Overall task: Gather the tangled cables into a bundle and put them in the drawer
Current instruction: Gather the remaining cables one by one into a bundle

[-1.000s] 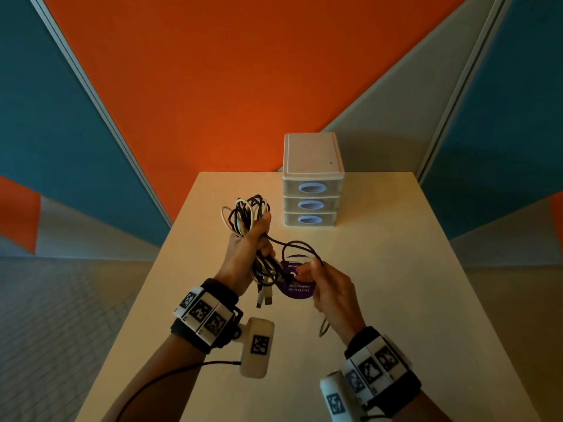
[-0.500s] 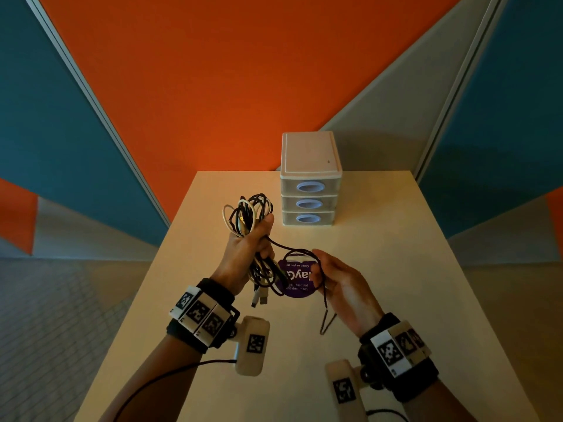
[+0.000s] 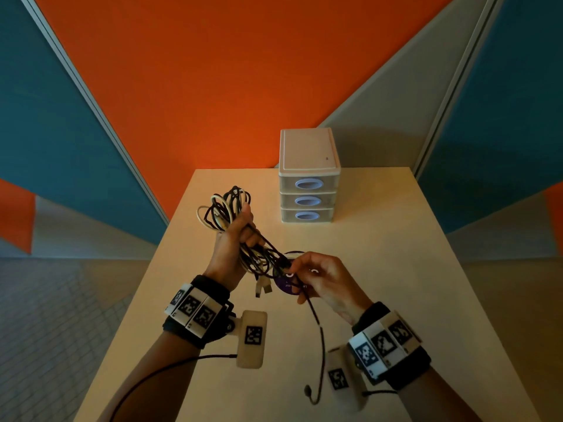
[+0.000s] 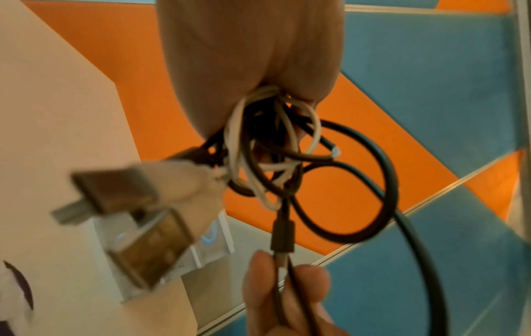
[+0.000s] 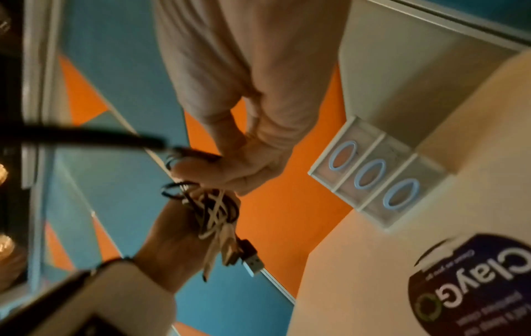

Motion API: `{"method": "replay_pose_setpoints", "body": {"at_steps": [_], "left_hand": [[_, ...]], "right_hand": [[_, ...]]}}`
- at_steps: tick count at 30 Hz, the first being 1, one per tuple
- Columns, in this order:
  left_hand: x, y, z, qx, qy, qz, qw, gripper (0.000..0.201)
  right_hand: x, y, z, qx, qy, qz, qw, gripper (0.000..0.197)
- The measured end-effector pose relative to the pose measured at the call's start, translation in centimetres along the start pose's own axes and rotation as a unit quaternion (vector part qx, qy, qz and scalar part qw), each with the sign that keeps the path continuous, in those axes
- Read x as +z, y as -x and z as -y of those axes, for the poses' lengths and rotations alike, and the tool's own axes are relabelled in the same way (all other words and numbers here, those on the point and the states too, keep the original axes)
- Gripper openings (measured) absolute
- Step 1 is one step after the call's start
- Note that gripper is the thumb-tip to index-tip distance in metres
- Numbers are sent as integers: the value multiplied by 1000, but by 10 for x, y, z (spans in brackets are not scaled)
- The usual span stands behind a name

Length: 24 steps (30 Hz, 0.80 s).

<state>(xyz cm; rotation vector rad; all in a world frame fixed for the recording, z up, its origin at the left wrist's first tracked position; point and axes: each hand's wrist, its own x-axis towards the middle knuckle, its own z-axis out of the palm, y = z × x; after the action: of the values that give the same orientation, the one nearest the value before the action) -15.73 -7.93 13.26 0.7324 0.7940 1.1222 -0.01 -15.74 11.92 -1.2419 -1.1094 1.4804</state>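
Observation:
My left hand [image 3: 234, 239] grips a bundle of black and white cables [image 3: 227, 210] above the table, loops sticking out above the fist and USB plugs [image 3: 263, 288] dangling below. The same bundle [image 4: 276, 145] hangs from the fist in the left wrist view. My right hand [image 3: 307, 275] pinches a loose black cable [image 3: 315, 318] whose free end trails down toward the table's near edge. The small white drawer unit [image 3: 309, 178] stands at the back of the table, all three drawers closed.
A round purple sticker [image 5: 471, 284] lies on the beige table [image 3: 396, 269] under my hands. Orange, teal and grey wall panels stand behind the table. Floor drops away on both sides of the table.
My right hand has moved left, close to the left hand's bundle, and turned palm-down. The black cable's loose tail now hangs longer toward the near edge.

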Motion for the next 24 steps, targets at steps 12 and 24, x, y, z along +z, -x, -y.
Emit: {"method": "replay_pose_setpoints", "body": {"at_steps": [12,24], "left_hand": [[0,-2,8,-21,-78,-11,997,31],[-19,9,12,-37,-99,53,993,25]], "right_hand": [[-13,-3,-1,-257,384,42,886,20],[-26,-4,-4,-64,-271,-209,937,27]]}}
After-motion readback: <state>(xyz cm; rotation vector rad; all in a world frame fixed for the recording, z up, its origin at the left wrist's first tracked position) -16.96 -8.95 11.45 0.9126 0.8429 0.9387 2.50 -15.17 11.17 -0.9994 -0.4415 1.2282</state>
